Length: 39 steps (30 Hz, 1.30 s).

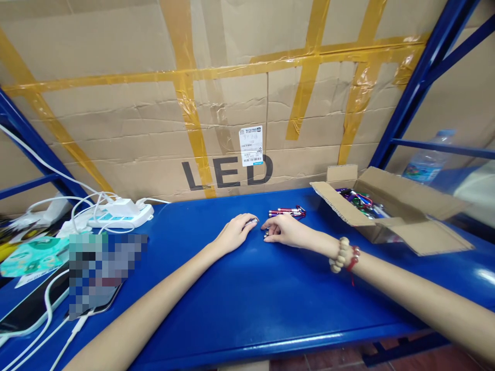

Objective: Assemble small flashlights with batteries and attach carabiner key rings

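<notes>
My left hand (235,232) rests on the blue tabletop, fingers curled over a small silver metal piece (252,222) that shows at its fingertips. Just to its right, my right hand (284,230) is closed in a pinch. A tiny shiny silver part (266,233) shows at those fingertips; its kind is too small to make out. Directly behind my right hand lie a few slim red and dark metal penlights (284,212) with silver ends, partly covered by the hand. The two hands are close together but apart.
An open cardboard box (344,206) holding several colourful penlights (363,202) stands at the right. To the left are a white power strip (126,216), cables and a phone (102,304). A large taped carton (154,118) walls off the back. Blue frame posts (415,93) flank the table.
</notes>
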Tool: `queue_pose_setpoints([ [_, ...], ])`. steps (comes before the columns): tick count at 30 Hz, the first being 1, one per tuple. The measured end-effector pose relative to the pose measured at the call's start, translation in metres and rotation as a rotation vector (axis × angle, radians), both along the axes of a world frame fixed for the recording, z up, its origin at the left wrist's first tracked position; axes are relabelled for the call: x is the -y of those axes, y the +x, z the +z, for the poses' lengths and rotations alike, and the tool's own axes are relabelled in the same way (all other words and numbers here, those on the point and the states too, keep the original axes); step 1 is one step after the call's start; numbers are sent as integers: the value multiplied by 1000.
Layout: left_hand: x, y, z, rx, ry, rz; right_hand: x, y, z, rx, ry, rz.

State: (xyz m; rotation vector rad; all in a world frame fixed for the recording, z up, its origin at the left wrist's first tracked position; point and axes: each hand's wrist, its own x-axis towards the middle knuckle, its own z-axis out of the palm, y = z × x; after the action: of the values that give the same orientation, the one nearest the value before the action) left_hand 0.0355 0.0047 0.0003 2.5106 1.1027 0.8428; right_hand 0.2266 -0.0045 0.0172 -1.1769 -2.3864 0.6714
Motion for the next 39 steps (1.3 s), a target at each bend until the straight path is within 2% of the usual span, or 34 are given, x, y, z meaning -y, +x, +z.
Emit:
queue_pose_setpoints([
  [12, -1, 0, 1, 5, -9, -6, -8, 3, -12, 15, 63, -33],
  [19, -1, 0, 0, 8, -12, -1, -10, 2, -6, 76, 71, -66],
  [27, -2, 0, -1, 8, -23, 5, -2, 0, 8, 51, 10, -53],
  [33, -3, -1, 0, 1, -24, 6, 4, 1, 7, 8, 5, -44],
  [36, -2, 0, 1, 8, -22, 6, 9, 10, 16, -13, 13, -62],
  [39, -2, -1, 2, 12, -23, 5, 12, 42, 40, -56, 69, -166],
])
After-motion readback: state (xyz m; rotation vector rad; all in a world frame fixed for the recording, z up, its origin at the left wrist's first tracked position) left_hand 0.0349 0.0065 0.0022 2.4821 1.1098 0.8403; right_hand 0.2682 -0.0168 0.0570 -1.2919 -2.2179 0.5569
